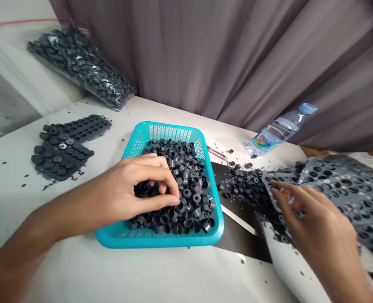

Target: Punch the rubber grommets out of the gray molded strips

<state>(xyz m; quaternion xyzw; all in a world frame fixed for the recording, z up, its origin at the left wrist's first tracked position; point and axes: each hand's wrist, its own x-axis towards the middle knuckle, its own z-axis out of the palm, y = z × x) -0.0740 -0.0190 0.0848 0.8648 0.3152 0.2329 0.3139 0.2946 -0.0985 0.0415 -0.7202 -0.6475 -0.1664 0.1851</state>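
My left hand (142,181) is over a turquoise plastic basket (159,240) filled with small dark grey rubber cups (191,185). Its thumb and forefinger meet in a pinch above the cups; anything between the tips is too small to make out. On the right, my right hand (318,223) has its thumb and forefinger close together at the near corner of a grey moulded rubber sheet (334,189) with rows of round holes. What those fingers hold, if anything, is hidden. Loose dark rubber cups (247,185) lie heaped just left of that hand.
A plastic water bottle (277,131) leans at the back right. A pink-handled cutter (217,153) and a pale strip (239,219) lie right of the basket. Dark moulded sheets (63,151) sit at left, below a clear bag of dark rubber parts (82,65). Grey curtain hangs behind.
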